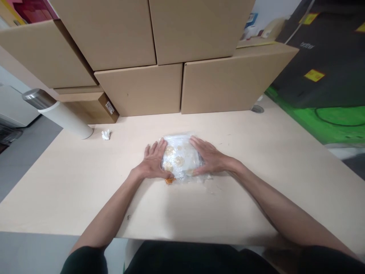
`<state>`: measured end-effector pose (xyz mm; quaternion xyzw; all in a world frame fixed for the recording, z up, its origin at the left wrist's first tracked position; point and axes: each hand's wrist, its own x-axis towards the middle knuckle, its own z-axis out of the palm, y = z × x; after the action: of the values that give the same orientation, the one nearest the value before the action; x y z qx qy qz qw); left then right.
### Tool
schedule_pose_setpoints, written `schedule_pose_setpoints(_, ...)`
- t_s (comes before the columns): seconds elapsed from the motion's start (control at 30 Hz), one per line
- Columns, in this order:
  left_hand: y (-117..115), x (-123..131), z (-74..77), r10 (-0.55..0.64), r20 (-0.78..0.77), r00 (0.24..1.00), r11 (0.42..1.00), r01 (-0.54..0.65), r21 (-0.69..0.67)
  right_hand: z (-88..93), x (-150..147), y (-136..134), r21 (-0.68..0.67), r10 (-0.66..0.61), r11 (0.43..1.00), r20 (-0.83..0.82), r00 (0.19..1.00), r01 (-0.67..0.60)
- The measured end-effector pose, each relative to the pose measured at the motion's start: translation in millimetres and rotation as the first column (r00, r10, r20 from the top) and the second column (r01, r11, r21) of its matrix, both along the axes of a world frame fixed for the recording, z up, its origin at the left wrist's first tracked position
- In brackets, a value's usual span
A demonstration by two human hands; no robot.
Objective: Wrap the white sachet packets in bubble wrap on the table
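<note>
A flat white package (185,156) in clear, shiny plastic wrap lies on the table, with round yellowish designs on its left half. My left hand (155,161) grips its left side, thumb at the near corner and fingers spread along the edge. Opposite, my right hand (209,156) holds the right side between its thumb below and its fingers at the far corner. A small orange piece (169,181) shows under my left thumb. Loose plastic sticks out along the near edge. What is inside the wrap cannot be made out.
Stacked cardboard boxes (139,91) form a wall behind the light wooden table (85,190). At the left stand a white bottle with a metal cap (65,120) and a crumpled white tissue (105,134). A large dark box (322,57) rests on a green surface (339,121) at the right.
</note>
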<state>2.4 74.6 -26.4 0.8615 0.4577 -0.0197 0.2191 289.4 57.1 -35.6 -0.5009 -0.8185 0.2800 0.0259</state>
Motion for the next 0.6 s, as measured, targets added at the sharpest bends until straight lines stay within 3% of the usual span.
schedule_pose_setpoints(0.13, 1.7, -6.5, 3.0, -0.018, 0.020, 1.000, 1.000, 0.018, 0.014, 0.7, 2.3, 2.1, 0.018, -0.006, 1.000, -0.010, 1.000, 0.006)
schedule_pose_setpoints(0.3, 5.3, -20.0, 3.2, -0.086, 0.059, 0.995, 0.996, 0.088, -0.025, -3.4, 8.5, 5.1, 0.022, 0.075, 0.997, -0.033, 0.997, -0.075)
schedule_pose_setpoints(0.5, 0.9, -17.6, 2.2, -0.042, 0.118, 0.992, 0.998, 0.046, -0.032, 0.6, 0.8, 4.2, 0.019, 0.006, 1.000, -0.033, 0.999, -0.006)
schedule_pose_setpoints(0.6, -3.4, -19.4, 8.6, -0.030, 0.152, 0.988, 0.997, 0.040, -0.064, 4.9, 1.7, -2.0, -0.008, -0.011, 1.000, -0.130, 0.991, 0.010)
